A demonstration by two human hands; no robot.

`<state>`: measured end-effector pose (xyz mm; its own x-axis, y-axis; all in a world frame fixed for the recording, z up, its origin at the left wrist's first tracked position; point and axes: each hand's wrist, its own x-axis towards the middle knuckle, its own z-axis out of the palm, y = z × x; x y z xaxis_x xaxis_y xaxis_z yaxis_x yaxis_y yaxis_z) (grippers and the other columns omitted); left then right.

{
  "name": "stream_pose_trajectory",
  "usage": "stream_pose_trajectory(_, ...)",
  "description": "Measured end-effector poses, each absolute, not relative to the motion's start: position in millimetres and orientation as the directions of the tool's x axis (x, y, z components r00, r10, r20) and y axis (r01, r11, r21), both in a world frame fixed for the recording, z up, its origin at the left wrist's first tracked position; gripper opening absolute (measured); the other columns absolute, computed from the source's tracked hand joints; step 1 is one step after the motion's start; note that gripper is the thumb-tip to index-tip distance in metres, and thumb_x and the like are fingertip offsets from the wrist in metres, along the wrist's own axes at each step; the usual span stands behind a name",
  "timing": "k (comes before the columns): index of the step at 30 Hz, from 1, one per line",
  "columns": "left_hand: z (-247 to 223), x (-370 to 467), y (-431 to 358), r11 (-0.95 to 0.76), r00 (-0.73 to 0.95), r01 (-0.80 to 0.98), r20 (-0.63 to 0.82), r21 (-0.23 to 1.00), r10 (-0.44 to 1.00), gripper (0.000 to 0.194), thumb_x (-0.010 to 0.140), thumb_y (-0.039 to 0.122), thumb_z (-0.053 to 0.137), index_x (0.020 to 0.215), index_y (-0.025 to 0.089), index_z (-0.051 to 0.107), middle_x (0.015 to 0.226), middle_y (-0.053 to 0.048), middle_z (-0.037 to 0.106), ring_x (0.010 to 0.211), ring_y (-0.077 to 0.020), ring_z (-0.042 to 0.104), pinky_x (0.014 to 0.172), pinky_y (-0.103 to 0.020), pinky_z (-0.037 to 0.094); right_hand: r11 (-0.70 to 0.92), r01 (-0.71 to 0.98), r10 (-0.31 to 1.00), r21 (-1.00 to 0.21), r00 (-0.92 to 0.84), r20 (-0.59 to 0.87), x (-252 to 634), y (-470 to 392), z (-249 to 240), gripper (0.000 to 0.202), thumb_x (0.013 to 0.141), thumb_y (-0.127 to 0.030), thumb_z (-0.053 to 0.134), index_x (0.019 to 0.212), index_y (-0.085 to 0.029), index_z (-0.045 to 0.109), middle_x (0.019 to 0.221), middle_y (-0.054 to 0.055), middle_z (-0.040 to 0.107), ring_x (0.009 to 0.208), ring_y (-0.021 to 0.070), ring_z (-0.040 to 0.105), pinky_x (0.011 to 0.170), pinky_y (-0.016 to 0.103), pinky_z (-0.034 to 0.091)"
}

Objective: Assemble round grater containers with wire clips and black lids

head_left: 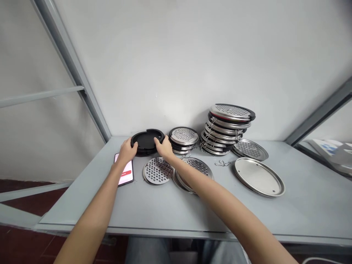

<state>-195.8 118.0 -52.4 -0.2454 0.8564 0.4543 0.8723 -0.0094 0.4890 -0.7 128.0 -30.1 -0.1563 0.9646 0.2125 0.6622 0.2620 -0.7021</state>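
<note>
My left hand (pixel 127 150) grips the left rim of a round black plastic tray (pixel 146 140), its thumb on the near edge. On the right rim of the same tray is my right hand (pixel 165 147), thumb laid over the inside and fingers hidden behind the edge. More black rims show beneath this tray, so it sits on or just over a stack. In front of it lie round metal grater discs (pixel 158 171). A phone (pixel 126 173) with a lit screen is beside my left wrist.
A short stack of grater-topped trays (pixel 183 136) stands to the right, and a tall clipped stack (pixel 227 128) leans behind it. Wire clips (pixel 222 163), shallow metal plates (pixel 258 176) and perforated discs (pixel 250 149) lie on the grey table (pixel 165 212). A wall rises behind.
</note>
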Motion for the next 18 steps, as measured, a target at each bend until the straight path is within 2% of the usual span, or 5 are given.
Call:
stream_pose_trajectory(3, -53, -195, 119, -0.006, -0.255, 0.870, 0.460, 0.493, 0.851, 0.047, 0.087, 0.029, 0.044, 0.127, 0.006, 0.053, 0.130, -0.019, 0.057, 0.125, -0.0302, 0.050, 0.110, -0.042, 0.037, 0.140, 0.631, 0.989, -0.763, -0.054, 0.137, -2, 130, -32, 0.049, 0.088, -0.038, 0.041, 0.129, -0.011, 0.036, 0.123, 0.021, 0.060, 0.114, 0.0305, 0.059, 0.095, 0.043, 0.046)
stream_pose_trajectory(9, -55, -195, 119, -0.003, -0.261, 0.862, 0.451, 0.506, 0.853, 0.050, 0.087, 0.025, 0.041, 0.133, 0.006, 0.048, 0.136, -0.018, 0.053, 0.130, -0.0284, 0.047, 0.112, -0.041, 0.034, 0.079, 0.594, 0.995, -0.801, -0.004, 0.095, -2, 136, -30, 0.042, 0.081, -0.035, 0.050, 0.117, -0.014, 0.048, 0.116, 0.018, 0.063, 0.112, 0.0307, 0.060, 0.093, 0.042, 0.047)
stream_pose_trajectory(12, -54, -195, 118, -0.025, -0.239, 0.864, 0.453, 0.502, 0.859, 0.049, 0.088, 0.026, 0.040, 0.131, 0.006, 0.050, 0.135, -0.018, 0.054, 0.129, -0.0277, 0.048, 0.112, -0.040, 0.035, 0.069, 0.583, 0.996, -0.810, 0.009, 0.092, -2, 136, -25, 0.050, 0.078, -0.038, 0.054, 0.121, -0.012, 0.047, 0.118, 0.019, 0.062, 0.113, 0.0311, 0.059, 0.094, 0.041, 0.046)
stream_pose_trajectory(16, -52, -194, 117, -0.044, -0.228, 0.864, 0.468, 0.501, 0.854, 0.047, 0.089, 0.031, 0.042, 0.130, 0.010, 0.053, 0.133, -0.015, 0.057, 0.126, -0.0282, 0.050, 0.110, -0.040, 0.037, 0.102, 0.585, 0.990, -0.805, 0.021, 0.140, -3, 130, -19, 0.067, 0.075, -0.043, 0.058, 0.132, -0.012, 0.038, 0.125, 0.019, 0.058, 0.117, 0.0296, 0.056, 0.096, 0.039, 0.045)
stream_pose_trajectory(18, -52, -193, 116, -0.050, -0.227, 0.863, 0.473, 0.503, 0.852, 0.046, 0.090, 0.034, 0.043, 0.128, 0.012, 0.054, 0.130, -0.014, 0.059, 0.124, -0.0284, 0.052, 0.108, -0.040, 0.038, 0.136, 0.608, 0.987, -0.783, -0.015, 0.160, -6, 126, -20, 0.062, 0.077, -0.044, 0.056, 0.129, -0.013, 0.041, 0.124, 0.018, 0.058, 0.117, 0.0301, 0.055, 0.096, 0.040, 0.045)
